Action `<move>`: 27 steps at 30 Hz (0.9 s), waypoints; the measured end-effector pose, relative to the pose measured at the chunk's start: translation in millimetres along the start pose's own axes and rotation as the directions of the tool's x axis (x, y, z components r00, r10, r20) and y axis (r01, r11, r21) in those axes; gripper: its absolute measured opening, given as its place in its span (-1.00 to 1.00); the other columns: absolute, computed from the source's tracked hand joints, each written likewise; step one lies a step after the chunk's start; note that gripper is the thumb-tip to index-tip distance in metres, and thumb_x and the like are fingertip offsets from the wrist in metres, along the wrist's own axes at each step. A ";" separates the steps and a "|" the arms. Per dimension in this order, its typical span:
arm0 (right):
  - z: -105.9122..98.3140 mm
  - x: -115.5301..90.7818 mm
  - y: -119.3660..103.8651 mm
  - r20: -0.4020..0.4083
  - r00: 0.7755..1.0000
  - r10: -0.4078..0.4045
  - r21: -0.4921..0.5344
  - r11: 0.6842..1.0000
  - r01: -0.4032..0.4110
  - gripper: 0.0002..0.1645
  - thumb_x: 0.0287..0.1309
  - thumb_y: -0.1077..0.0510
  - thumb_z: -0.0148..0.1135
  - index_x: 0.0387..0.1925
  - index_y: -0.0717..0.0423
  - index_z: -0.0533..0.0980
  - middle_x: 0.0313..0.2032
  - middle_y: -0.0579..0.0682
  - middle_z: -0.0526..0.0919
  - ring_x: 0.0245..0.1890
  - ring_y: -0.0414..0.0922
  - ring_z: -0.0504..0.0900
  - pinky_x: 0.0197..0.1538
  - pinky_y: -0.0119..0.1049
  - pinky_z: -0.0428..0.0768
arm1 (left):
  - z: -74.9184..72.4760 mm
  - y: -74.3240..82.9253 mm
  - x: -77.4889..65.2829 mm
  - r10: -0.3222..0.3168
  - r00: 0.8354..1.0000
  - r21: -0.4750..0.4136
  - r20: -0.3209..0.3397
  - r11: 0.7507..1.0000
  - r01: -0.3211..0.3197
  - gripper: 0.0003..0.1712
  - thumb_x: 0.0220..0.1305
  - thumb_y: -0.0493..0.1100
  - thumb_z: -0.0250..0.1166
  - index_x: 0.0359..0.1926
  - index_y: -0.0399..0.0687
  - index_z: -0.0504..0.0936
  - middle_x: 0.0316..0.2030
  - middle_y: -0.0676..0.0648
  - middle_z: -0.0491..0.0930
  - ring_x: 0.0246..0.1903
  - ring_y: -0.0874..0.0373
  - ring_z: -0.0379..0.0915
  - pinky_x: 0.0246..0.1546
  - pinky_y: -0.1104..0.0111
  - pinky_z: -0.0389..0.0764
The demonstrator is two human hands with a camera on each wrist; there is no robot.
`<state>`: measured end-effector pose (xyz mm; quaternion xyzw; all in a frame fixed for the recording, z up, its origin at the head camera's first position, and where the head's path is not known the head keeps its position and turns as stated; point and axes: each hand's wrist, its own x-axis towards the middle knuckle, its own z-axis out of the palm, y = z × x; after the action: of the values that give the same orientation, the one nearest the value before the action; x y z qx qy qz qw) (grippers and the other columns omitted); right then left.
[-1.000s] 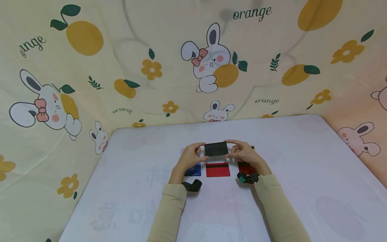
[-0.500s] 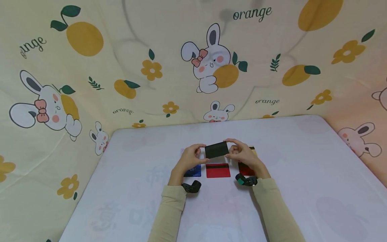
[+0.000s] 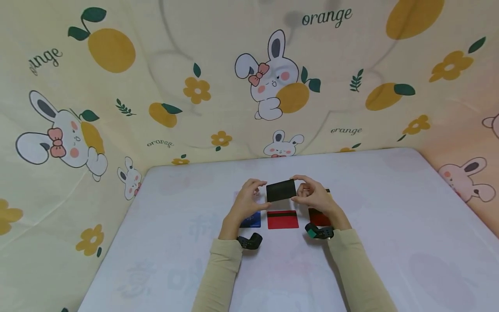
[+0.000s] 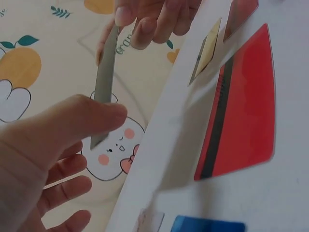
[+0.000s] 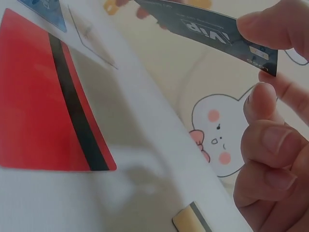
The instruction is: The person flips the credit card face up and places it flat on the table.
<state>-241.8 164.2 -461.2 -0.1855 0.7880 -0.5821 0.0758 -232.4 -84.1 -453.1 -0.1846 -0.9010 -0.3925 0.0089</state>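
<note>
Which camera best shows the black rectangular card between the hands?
The right wrist view: the black rectangular card is close, its white "Vip" print readable, though cropped at the top. The head view shows it small, no print readable; the left wrist view, nearly edge-on, partly covered.

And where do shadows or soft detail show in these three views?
Head view: a shadow beside the right sleeve; left wrist view: soft shadow left of the red card; right wrist view: Vip lettering legible on the dark card, smaller print unreadable.

Booth-type setup, wht tbl (image 3: 284, 268), bunny-print cloth bkdrp (image 3: 241, 115) w/ oranges
</note>
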 end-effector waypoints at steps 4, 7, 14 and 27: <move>1.4 1.1 -2.4 0.011 1.000 -0.013 -0.023 1.000 0.013 -0.28 0.02 0.33 0.36 0.24 0.21 0.32 -0.53 -0.11 0.42 -0.66 -0.30 0.30 -0.60 -0.42 0.34 | 1.0 5.7 0.5 0.053 0.998 0.052 -0.018 0.997 -0.052 -0.29 0.01 -0.13 0.49 0.21 -0.16 0.48 0.19 -0.16 0.46 0.21 -0.05 0.38 0.24 0.12 0.48; 3.1 2.0 -4.0 0.020 1.000 -0.021 -0.033 0.999 0.021 -0.29 0.00 0.33 0.37 0.22 0.22 0.33 -0.54 -0.09 0.42 -0.66 -0.30 0.31 -0.59 -0.42 0.33 | 2.4 9.9 1.0 0.084 0.996 0.071 -0.015 0.994 -0.083 -0.30 0.03 -0.15 0.48 0.22 -0.17 0.47 0.21 -0.18 0.46 0.26 -0.06 0.36 0.29 0.10 0.43; 5.7 1.4 -7.5 0.024 0.999 -0.035 -0.052 0.998 0.036 -0.30 -0.02 0.34 0.39 0.20 0.25 0.34 -0.54 -0.07 0.42 -0.66 -0.31 0.30 -0.59 -0.42 0.32 | 4.0 22.3 -0.7 0.127 0.992 0.062 0.010 0.990 -0.127 -0.30 0.07 -0.18 0.44 0.25 -0.15 0.43 0.25 -0.15 0.47 0.29 -0.01 0.37 0.33 0.13 0.39; 11.7 0.3 -15.6 0.036 0.998 -0.041 -0.112 0.993 0.045 -0.29 -0.06 0.35 0.41 0.18 0.24 0.37 -0.52 0.00 0.43 -0.62 -0.31 0.33 -0.54 -0.46 0.36 | 8.4 34.8 -2.2 0.162 0.986 0.058 0.031 0.985 -0.163 -0.25 0.10 -0.21 0.42 0.32 -0.17 0.37 0.27 -0.17 0.45 0.15 -0.03 0.47 0.19 0.15 0.53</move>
<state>-235.0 149.7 -450.0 -0.2163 0.8141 -0.5348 0.0661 -217.4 -57.1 -434.8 -0.2621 -0.8945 -0.3605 0.0349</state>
